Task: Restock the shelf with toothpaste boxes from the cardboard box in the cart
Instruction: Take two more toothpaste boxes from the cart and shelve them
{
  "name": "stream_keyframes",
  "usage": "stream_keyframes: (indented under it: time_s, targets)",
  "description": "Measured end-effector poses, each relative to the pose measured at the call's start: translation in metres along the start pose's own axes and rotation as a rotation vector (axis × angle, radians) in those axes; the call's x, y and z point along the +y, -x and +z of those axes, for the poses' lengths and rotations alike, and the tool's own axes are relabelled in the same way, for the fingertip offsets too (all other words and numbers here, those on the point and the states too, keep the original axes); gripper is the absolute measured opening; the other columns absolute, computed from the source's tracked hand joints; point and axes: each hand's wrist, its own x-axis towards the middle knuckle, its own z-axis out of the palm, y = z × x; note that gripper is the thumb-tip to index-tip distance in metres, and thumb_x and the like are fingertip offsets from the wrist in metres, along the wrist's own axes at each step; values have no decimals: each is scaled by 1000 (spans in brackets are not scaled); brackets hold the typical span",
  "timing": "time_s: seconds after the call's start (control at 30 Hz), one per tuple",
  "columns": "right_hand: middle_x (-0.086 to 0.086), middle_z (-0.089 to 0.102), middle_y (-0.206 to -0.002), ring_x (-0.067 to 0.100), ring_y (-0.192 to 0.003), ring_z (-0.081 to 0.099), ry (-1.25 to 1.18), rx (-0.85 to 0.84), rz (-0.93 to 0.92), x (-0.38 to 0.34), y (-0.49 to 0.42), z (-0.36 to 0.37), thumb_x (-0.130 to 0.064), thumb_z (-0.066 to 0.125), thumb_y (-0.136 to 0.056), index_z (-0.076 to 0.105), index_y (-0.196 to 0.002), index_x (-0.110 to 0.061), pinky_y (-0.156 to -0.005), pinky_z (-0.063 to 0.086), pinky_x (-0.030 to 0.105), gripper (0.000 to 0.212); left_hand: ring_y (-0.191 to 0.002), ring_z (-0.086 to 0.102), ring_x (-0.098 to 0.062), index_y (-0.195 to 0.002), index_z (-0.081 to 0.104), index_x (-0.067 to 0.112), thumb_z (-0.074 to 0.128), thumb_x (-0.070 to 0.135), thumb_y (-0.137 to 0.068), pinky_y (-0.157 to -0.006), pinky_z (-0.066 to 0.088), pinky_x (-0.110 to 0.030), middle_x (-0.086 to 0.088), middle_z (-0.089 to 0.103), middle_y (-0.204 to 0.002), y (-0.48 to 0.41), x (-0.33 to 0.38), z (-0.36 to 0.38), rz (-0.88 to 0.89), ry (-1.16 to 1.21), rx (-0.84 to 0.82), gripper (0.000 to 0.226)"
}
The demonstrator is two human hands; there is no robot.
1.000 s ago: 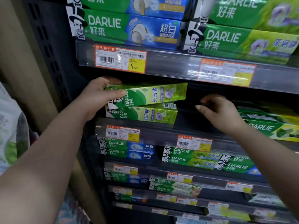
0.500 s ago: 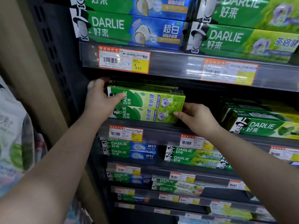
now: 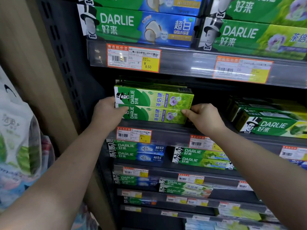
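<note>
Two green toothpaste boxes lie stacked on the second shelf (image 3: pixel 167 131) from the top of the view, the upper box (image 3: pixel 154 97) squarely on the lower box (image 3: pixel 155 115). My left hand (image 3: pixel 108 112) grips the left ends of both boxes, thumb across the lower one's front. My right hand (image 3: pixel 205 117) pinches the right end of the lower box with its fingertips. The cart and the cardboard box are out of view.
Larger toothpaste boxes (image 3: pixel 141 29) fill the shelf above. A dark gap lies right of the stack, then more green boxes (image 3: pixel 272 125). Lower shelves hold smaller boxes (image 3: pixel 137 151). A perforated upright (image 3: pixel 66 63) and wooden panel (image 3: pixel 21 47) stand left; printed cloth (image 3: pixel 18 146) hangs beside them.
The upper box, tilted in my left hand a second ago, now lies flat on the lower one. My right hand came left from the gap to the stack's right end.
</note>
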Motion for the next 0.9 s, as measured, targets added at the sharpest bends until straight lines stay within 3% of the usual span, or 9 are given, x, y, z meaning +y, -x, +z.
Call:
stream_keyframes:
  time_s: [0.2, 0.47, 0.63, 0.77, 0.9]
  targets:
    - [20, 60, -64, 27, -60, 54, -16, -21, 43, -5, -1, 0, -36, 60, -85, 63, -69, 2, -59, 46, 35, 41, -94, 66, -28, -101, 68, 10, 61, 0, -80, -88, 52, -37, -7, 68, -96, -10, 3, 1, -44, 9, -63, 24]
    - [2, 43, -50, 18, -49, 42, 38, -42, 44, -4, -6, 1, -34, 56, -88, 45, -52, -13, -53, 34, 28, 43, -100, 63, -25, -104, 65, 14, 62, -1, -78, -95, 49, -44, -6, 68, -103, -11, -3, 2, -19, 6, -95, 31]
    - [13, 60, -76, 31, -73, 57, 248, -95, -37, -5, -5, 0, -35, 47, -92, 59, -84, -4, -64, 45, 32, 34, -98, 63, -26, -104, 63, 16, 63, 1, -77, -92, 50, -46, -7, 69, -103, -10, -4, 2, -14, -5, -87, 31]
    - [15, 63, -88, 33, -86, 59, 219, -110, -16, -5, -3, -2, -33, 48, -91, 61, -95, -3, -73, 48, 34, 33, -96, 62, -25, -111, 57, 12, 64, 6, -77, -86, 50, -37, -7, 67, -104, -7, -3, 2, 14, -58, -87, 35]
    - [13, 64, -115, 32, -109, 58, 205, -109, 1, -7, 7, -6, -35, 52, -89, 55, -121, -11, -91, 48, 38, 40, -93, 59, -23, -114, 50, 10, 67, 12, -76, -79, 47, -32, -5, 65, -104, 4, 4, -1, 40, -71, -65, 42]
